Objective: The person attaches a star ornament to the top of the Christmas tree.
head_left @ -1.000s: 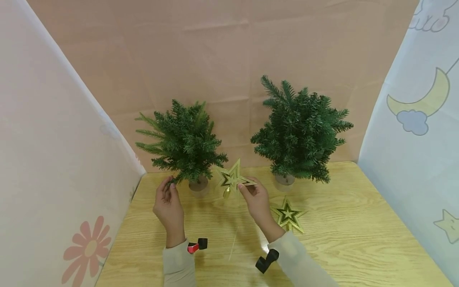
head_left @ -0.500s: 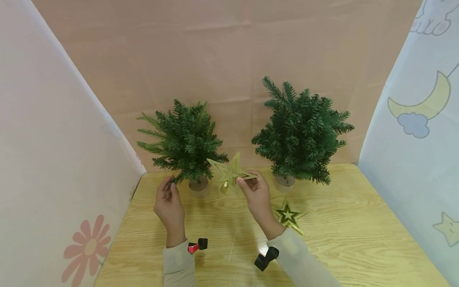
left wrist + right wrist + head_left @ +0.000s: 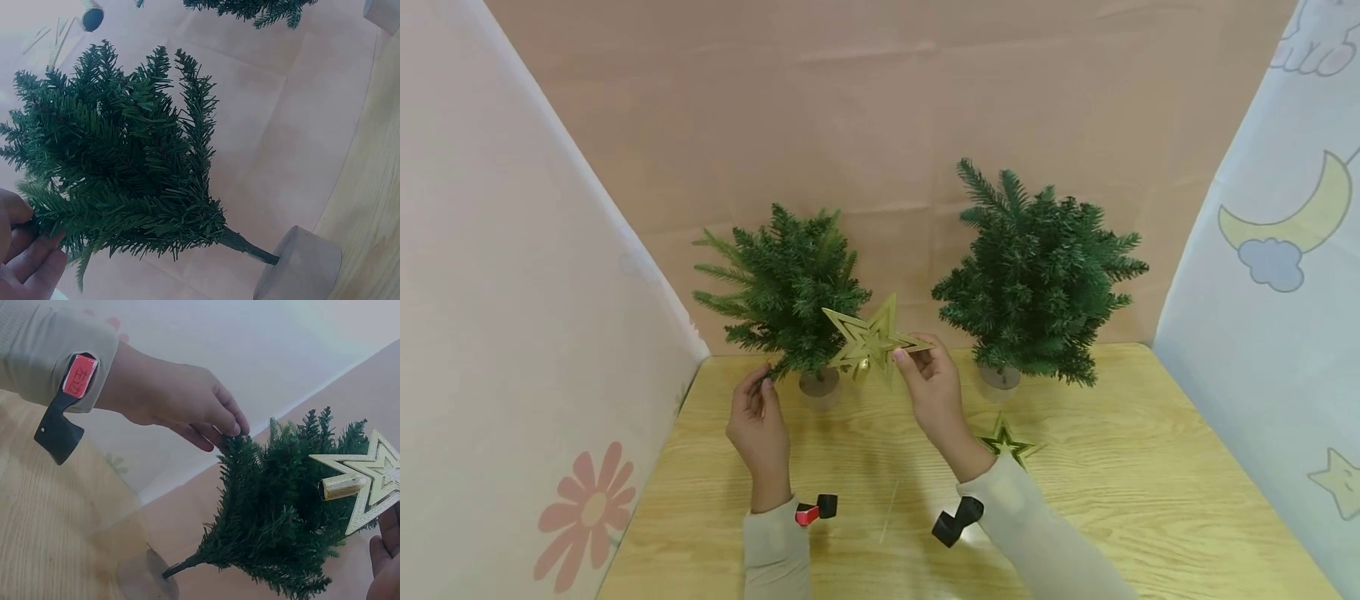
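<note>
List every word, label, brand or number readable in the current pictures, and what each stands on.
"左边", as best I can read the writing: on the red label of the black bracket at the left cuff, right wrist view.
In the head view, that label is too small to read.
No text shows on the left tree, right tree, held star or lower star.

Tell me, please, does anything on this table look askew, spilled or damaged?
Slightly, yes: the tree held by the left hand looks lopsided, because paler branches jut out on one side in the head view. Nothing looks spilled or broken.
</note>
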A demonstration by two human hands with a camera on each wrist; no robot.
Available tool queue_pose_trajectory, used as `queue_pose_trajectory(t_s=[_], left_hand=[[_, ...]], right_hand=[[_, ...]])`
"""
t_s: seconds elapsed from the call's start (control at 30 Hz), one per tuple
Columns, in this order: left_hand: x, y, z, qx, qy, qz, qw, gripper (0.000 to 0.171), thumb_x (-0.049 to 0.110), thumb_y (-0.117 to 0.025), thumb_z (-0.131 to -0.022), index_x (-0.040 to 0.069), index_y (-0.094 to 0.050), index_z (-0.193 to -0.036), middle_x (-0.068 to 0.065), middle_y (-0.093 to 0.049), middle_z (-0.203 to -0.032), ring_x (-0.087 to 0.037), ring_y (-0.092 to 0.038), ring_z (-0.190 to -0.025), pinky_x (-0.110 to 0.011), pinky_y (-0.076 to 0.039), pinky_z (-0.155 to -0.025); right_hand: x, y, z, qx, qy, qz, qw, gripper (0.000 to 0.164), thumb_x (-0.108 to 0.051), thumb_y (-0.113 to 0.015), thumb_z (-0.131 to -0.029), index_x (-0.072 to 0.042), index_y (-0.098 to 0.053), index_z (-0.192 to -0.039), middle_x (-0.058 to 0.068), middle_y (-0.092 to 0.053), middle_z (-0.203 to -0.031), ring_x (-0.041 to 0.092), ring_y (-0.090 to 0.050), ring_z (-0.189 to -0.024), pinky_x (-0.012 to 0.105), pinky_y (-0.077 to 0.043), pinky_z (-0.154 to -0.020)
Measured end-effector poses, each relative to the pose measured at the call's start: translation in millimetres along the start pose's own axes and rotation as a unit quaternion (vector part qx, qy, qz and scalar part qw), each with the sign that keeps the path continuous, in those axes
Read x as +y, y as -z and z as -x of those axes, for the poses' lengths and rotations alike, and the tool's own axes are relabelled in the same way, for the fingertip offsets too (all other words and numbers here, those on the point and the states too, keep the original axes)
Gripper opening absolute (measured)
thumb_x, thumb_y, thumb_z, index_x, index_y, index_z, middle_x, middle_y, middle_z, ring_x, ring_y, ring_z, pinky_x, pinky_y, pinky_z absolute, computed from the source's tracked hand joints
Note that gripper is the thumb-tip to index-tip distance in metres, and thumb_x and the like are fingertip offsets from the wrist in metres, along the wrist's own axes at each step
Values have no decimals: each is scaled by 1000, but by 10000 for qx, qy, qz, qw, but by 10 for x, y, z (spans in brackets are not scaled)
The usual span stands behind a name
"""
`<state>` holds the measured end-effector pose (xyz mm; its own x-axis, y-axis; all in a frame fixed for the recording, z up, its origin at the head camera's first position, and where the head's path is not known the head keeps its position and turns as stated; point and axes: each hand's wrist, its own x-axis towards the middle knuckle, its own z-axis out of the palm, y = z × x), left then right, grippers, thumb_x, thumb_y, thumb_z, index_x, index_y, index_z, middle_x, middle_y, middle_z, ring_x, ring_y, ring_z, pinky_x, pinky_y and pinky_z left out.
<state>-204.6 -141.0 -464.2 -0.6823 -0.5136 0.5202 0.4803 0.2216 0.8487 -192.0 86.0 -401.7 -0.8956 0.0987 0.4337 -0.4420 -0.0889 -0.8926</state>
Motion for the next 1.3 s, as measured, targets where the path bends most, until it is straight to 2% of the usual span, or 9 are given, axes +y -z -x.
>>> queue_pose_trajectory(t_s=[0.23,0.37,0.47,0.6,0.73,0.8,0.93,1.13,1.3], left_hand=[[-20,5,-5,-66,-93,185,9998,22,10,-58,-99,1,-67,-116,-17,-66,-115,-27,-65,-108,-22,-53,-87],[-36,4,-9,-65,-52,224,9997,22,11,-58,-99,1,-66,-116,-16,-66,-114,-26,-65,-108,-21,-53,-87],[-40,2,-7,-36,8,227,9997,22,9,-57,-99,-1,-65,-116,-15,-66,-113,-26,-65,-108,-20,-54,-86],[8,-6,-9,-25,33,203,9998,21,4,-56,-99,-4,-64,-116,-16,-66,-111,-27,-65,-107,-19,-53,-85],[185,-12,-5,-63,3,161,9999,22,3,-55,-99,-8,-63,-115,-20,-65,-111,-32,-65,-107,-19,-53,-86],[263,-13,-2,-63,-12,100,9999,22,3,-55,-99,-9,-63,-115,-20,-65,-111,-33,-65,-106,-19,-53,-85],[285,-22,-1,4,5,4,10000,21,0,-55,-98,-9,-63,-114,-19,-66,-109,-33,-66,-105,-18,-53,-83],[298,-31,-19,31,24,-23,10000,19,-1,-55,-98,-10,-63,-113,-22,-66,-111,-30,-66,-106,-19,-53,-86],[294,-37,-30,67,30,-8,10000,18,-5,-55,-96,-11,-64,-111,-24,-66,-110,-31,-66,-105,-19,-53,-86]], right_hand=[[-356,-87,-46,-95,240,511,9984,25,-3,-54,-100,8,-55,-123,20,-59,-111,21,-61,-98,28,-52,-80],[-445,-117,-121,-162,390,529,9977,25,-2,-53,-100,9,-54,-122,22,-59,-110,21,-60,-92,28,-51,-76],[-494,-135,-181,-236,482,554,9970,24,-1,-52,-100,10,-54,-122,21,-59,-110,15,-57,-85,23,-46,-68],[-557,-158,-267,-358,579,511,9964,26,-1,-49,-101,11,-52,-124,21,-58,-114,15,-59,-96,22,-50,-80],[-566,-163,-364,-501,664,484,9954,27,0,-48,-102,11,-51,-126,23,-58,-117,27,-59,-109,34,-50,-97],[-519,-152,-426,-581,688,457,9949,27,-1,-49,-101,10,-52,-126,23,-58,-118,28,-59,-109,37,-50,-97],[-436,-122,-561,-723,703,384,9942,27,-4,-52,-101,7,-55,-125,19,-59,-118,24,-61,-106,37,-50,-98],[-504,-134,-700,-887,847,204,9922,25,-7,-56,-99,6,-58,-121,20,-62,-115,29,-63,-103,38,-51,-96],[-560,-147,-758,-950,653,238,9930,26,-9,-59,-99,3,-59,-121,17,-65,-111,29,-64,-103,39,-52,-94]])
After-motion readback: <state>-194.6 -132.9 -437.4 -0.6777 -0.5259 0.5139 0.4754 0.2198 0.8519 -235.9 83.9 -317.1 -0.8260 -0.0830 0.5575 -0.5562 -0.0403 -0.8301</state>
